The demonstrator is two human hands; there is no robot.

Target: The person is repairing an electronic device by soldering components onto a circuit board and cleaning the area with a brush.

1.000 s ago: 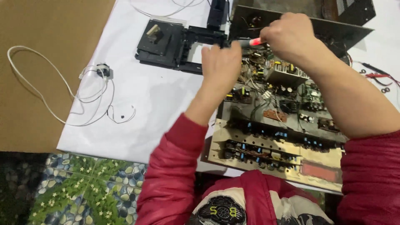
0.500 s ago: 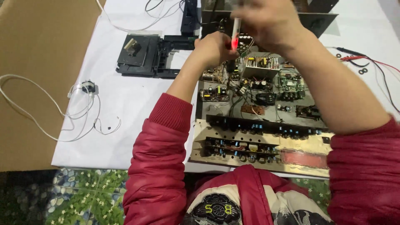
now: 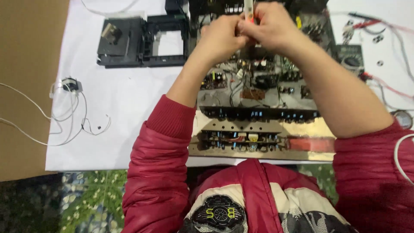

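At nine o'clock a brown cardboard sheet (image 3: 26, 86) lies under the edge of a white cloth (image 3: 120, 108), and thin white wires (image 3: 64, 116) loop across both, ending in a small round part near the cloth's left edge. Toward eleven o'clock sits a black plastic frame (image 3: 142, 43) — a flat housing with a square opening in its right half through which the cloth shows, and a small metal part resting on its closed left half. At the centre lies the opened electronics chassis (image 3: 258, 116): a shallow metal tray holding circuit boards crowded with small components, coloured wires and dark blocks, with a gold-toned front strip at its six-o'clock edge carrying a row of dark knobs. At twelve o'clock, above the chassis's far boards, the left hand (image 3: 220, 36) is curled shut, its fingertips pinched against those of the right hand (image 3: 269, 28), which is also closed, gripping a slim red-and-white tool (image 3: 249, 11) that stands upright between the two hands — its working tip is hidden by the fingers. At two o'clock red and black test leads (image 3: 366, 21) trail over the cloth beside a dark meter (image 3: 350, 58). Red padded sleeves (image 3: 164, 172) fill six o'clock.
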